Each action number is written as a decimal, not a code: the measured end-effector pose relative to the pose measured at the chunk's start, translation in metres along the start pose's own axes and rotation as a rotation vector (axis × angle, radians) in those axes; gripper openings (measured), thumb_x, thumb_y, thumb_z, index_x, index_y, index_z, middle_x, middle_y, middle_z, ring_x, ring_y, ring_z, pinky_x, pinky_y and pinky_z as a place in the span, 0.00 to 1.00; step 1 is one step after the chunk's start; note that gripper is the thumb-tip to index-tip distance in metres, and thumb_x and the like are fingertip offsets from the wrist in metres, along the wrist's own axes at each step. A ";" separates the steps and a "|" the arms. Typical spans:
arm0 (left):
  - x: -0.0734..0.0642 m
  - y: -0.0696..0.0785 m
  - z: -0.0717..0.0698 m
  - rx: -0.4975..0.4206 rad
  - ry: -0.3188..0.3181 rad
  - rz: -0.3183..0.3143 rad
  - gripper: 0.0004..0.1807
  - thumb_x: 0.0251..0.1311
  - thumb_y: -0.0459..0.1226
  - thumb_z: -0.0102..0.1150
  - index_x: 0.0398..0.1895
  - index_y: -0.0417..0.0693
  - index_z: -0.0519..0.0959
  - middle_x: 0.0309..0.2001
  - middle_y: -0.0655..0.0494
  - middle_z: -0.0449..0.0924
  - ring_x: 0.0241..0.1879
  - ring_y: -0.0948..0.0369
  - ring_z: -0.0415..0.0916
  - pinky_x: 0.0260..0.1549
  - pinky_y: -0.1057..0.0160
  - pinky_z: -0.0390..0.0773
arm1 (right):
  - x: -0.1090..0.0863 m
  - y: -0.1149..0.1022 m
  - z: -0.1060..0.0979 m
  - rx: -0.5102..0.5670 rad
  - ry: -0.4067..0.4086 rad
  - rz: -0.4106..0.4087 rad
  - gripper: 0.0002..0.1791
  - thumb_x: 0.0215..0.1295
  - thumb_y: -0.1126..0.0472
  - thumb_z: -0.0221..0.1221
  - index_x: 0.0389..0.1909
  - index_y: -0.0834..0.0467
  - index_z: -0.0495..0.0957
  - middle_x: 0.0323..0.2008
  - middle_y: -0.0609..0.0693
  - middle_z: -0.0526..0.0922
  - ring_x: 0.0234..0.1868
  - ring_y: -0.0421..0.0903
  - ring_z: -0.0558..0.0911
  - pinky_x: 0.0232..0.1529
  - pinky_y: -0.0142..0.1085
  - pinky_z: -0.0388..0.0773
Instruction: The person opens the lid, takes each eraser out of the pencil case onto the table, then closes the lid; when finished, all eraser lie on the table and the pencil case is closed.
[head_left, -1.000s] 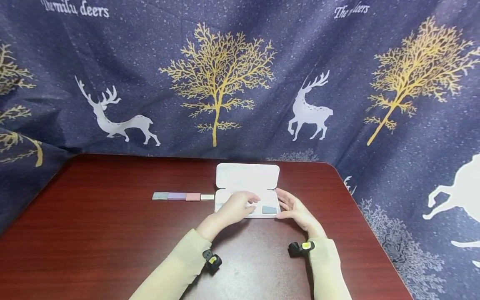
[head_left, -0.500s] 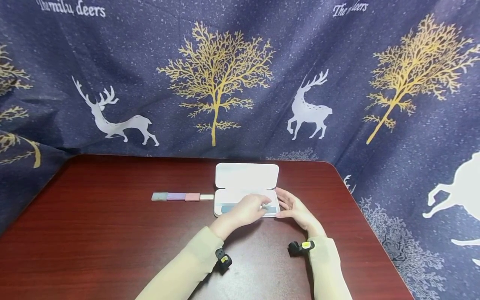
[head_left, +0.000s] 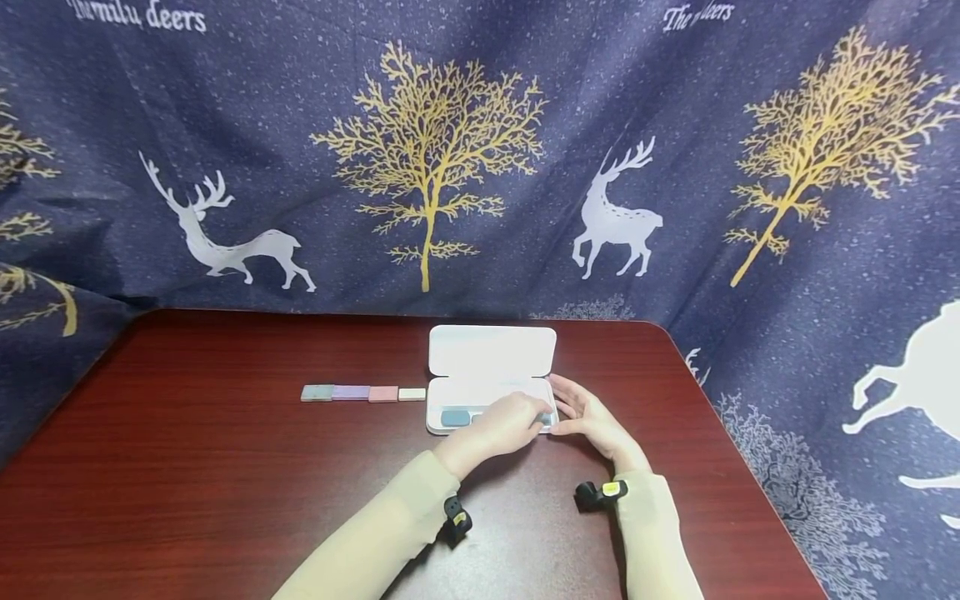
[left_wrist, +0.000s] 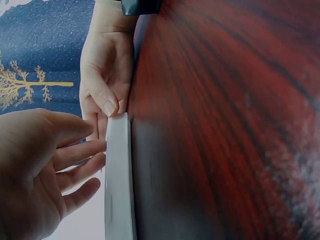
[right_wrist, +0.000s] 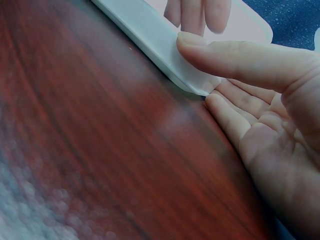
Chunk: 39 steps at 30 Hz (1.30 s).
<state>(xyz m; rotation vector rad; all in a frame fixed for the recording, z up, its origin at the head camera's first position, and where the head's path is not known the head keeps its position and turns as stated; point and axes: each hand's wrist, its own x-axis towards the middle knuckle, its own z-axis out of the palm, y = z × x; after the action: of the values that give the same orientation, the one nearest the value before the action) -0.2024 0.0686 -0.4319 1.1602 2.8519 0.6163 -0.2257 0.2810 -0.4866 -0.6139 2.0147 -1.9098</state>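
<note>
An open white case (head_left: 480, 392), like a pencil box, lies on the table with its lid (head_left: 492, 351) raised at the back. My left hand (head_left: 504, 425) reaches over it, bent fingers above the right part of the tray; in the left wrist view the left hand (left_wrist: 47, 165) shows nothing between its fingers. Inside the case a blue-grey rounded shape (head_left: 455, 417) shows; others are partly covered by that hand. At the right end my right hand (head_left: 592, 421) holds the case, thumb on the rim and fingers round the corner, as the right wrist view shows.
Left of the case, small flat blocks lie end to end: grey-green (head_left: 317, 392), purple (head_left: 351, 392), pink (head_left: 383, 394) and white (head_left: 412, 394). The dark red wooden table (head_left: 187, 467) ends at a blue curtain (head_left: 300, 125) with deer and trees.
My left hand has moved right and slightly down across the case, uncovering the blue-grey shape at the left. The right hand stays at the case's right end.
</note>
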 end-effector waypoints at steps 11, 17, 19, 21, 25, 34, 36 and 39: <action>0.001 0.003 0.001 0.075 -0.002 -0.013 0.14 0.64 0.35 0.57 0.50 0.51 0.84 0.47 0.59 0.86 0.50 0.59 0.82 0.52 0.64 0.80 | 0.000 -0.001 0.001 0.006 0.013 0.037 0.50 0.51 0.78 0.63 0.73 0.74 0.46 0.73 0.74 0.48 0.69 0.41 0.65 0.63 0.22 0.68; 0.001 0.004 0.003 0.081 0.003 -0.031 0.13 0.66 0.35 0.54 0.50 0.49 0.84 0.47 0.58 0.86 0.50 0.58 0.82 0.51 0.63 0.81 | 0.000 -0.002 0.000 0.003 0.017 0.040 0.50 0.51 0.78 0.63 0.73 0.74 0.46 0.73 0.74 0.48 0.69 0.39 0.65 0.63 0.22 0.68; 0.001 0.006 0.002 0.080 0.005 -0.039 0.13 0.67 0.35 0.53 0.50 0.48 0.84 0.47 0.56 0.86 0.50 0.57 0.82 0.51 0.63 0.81 | 0.000 -0.003 0.001 0.002 0.020 0.046 0.50 0.50 0.78 0.63 0.73 0.74 0.46 0.73 0.74 0.48 0.71 0.45 0.63 0.63 0.22 0.68; 0.001 0.007 0.003 0.084 0.011 -0.051 0.13 0.66 0.34 0.53 0.49 0.46 0.84 0.47 0.55 0.86 0.50 0.57 0.81 0.50 0.63 0.81 | 0.000 -0.004 0.002 0.000 0.022 0.053 0.50 0.50 0.77 0.63 0.73 0.74 0.46 0.73 0.74 0.48 0.73 0.54 0.59 0.63 0.22 0.68; 0.002 0.009 0.005 0.101 0.017 -0.078 0.13 0.66 0.35 0.53 0.49 0.45 0.83 0.46 0.52 0.84 0.48 0.57 0.80 0.48 0.63 0.82 | 0.000 -0.005 0.003 0.001 0.030 0.063 0.51 0.49 0.77 0.64 0.73 0.74 0.46 0.73 0.73 0.48 0.74 0.64 0.52 0.63 0.22 0.68; 0.002 0.012 0.008 0.120 0.029 -0.109 0.15 0.68 0.37 0.53 0.53 0.44 0.81 0.47 0.52 0.81 0.47 0.57 0.79 0.46 0.62 0.82 | -0.001 -0.008 0.004 0.000 0.029 0.082 0.51 0.50 0.78 0.64 0.73 0.73 0.45 0.73 0.73 0.47 0.73 0.65 0.52 0.62 0.22 0.69; 0.002 0.012 0.008 0.115 0.028 -0.111 0.15 0.67 0.36 0.53 0.54 0.44 0.81 0.47 0.52 0.81 0.46 0.58 0.79 0.45 0.63 0.82 | -0.001 -0.007 0.004 -0.005 0.029 0.081 0.51 0.50 0.78 0.63 0.73 0.73 0.45 0.73 0.73 0.47 0.73 0.66 0.51 0.61 0.22 0.69; 0.002 0.013 0.008 0.105 0.026 -0.120 0.15 0.65 0.35 0.55 0.53 0.45 0.81 0.47 0.52 0.81 0.46 0.58 0.79 0.45 0.64 0.82 | -0.001 -0.007 0.003 -0.011 0.028 0.077 0.50 0.51 0.78 0.63 0.73 0.73 0.45 0.73 0.73 0.47 0.73 0.67 0.51 0.61 0.22 0.70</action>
<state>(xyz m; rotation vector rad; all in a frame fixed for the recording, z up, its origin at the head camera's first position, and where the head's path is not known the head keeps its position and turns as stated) -0.1939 0.0811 -0.4344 0.9899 2.9819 0.4854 -0.2225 0.2783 -0.4798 -0.5074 2.0365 -1.8736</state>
